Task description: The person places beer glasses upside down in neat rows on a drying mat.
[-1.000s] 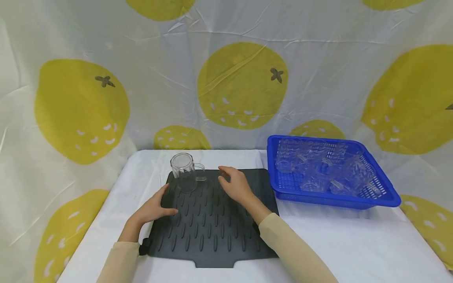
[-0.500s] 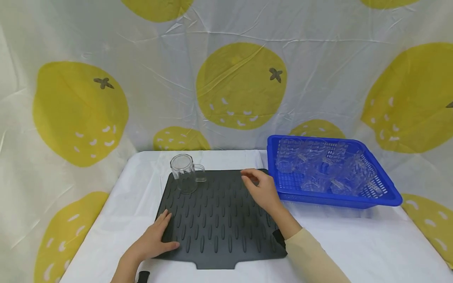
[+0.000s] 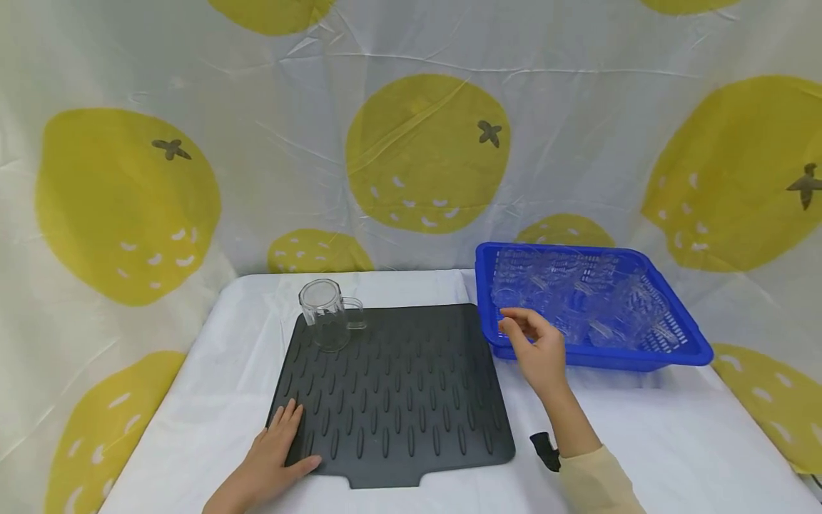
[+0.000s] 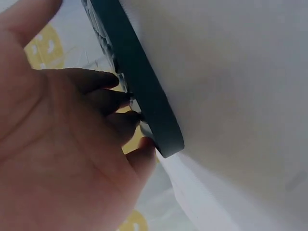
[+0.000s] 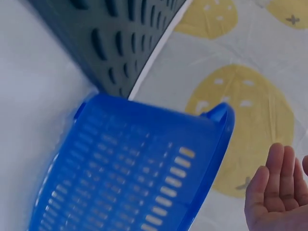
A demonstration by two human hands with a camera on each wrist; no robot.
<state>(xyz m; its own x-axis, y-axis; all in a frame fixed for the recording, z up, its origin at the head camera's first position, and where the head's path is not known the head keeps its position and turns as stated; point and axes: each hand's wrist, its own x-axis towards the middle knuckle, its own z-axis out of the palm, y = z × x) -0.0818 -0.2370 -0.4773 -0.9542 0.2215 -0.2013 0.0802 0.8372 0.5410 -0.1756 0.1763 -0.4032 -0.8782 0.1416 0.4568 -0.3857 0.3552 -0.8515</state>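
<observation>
Closest, at the bottom left of the frame, the left hand (image 3: 270,450) rests on the edge of a black mat (image 3: 398,400), its fingers stretched out and not wrapped around anything. The mat lies flat in the middle of the lower frame, with little long bumps all over it. It looks thin, light and a bit bendy, so two side edges would be good places to hold. Right of the mat, the right hand (image 3: 539,353) is up in the air with its fingers softly bent, the thumb near the first finger, holding nothing. A black strap (image 3: 546,451) shows beside that wrist. Just past this hand, at the right of the frame, sits a blue basket (image 3: 591,357) full of holes, with clear glasses (image 3: 578,300) inside. At the mat's far left corner stands one clear glass mug (image 3: 327,314); I can't tell which end is up. It is probably hard, slippery and easy to break, so the handle (image 3: 357,326) or the sides would be the safe grip. Under everything is the white worktop (image 3: 642,428), and behind hangs a lemon curtain (image 3: 257,107).
</observation>
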